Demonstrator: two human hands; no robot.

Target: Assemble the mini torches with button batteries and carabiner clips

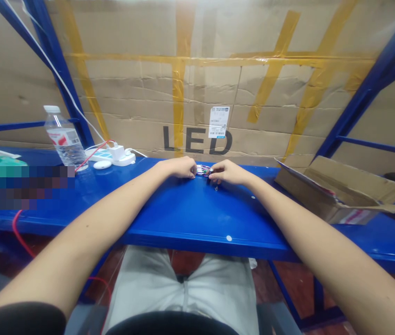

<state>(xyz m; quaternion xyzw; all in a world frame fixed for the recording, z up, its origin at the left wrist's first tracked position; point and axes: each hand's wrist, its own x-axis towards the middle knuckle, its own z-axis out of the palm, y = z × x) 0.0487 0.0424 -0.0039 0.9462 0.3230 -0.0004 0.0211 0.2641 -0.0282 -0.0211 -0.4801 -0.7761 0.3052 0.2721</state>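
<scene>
Between my hands, at the far side of the blue table [197, 209], lies a small bundle of shiny silver and purple strips [202, 170]; its exact kind is too small to tell. My left hand [182, 167] rests on the table with curled fingers closed at the bundle's left end. At the right end, my right hand [228, 172] has thumb and fingers pinched together by a tiny green spot. What the pinch holds is too small to make out. A tiny shiny piece [216, 188] shows just below the right fingers.
A water bottle [65, 142] stands at the left beside a white power strip [122, 158] with cables and a round white object [102, 165]. An open cardboard box [323, 190] sits at the right. Taped cardboard marked LED [141, 102] rises behind the table, between blue metal posts.
</scene>
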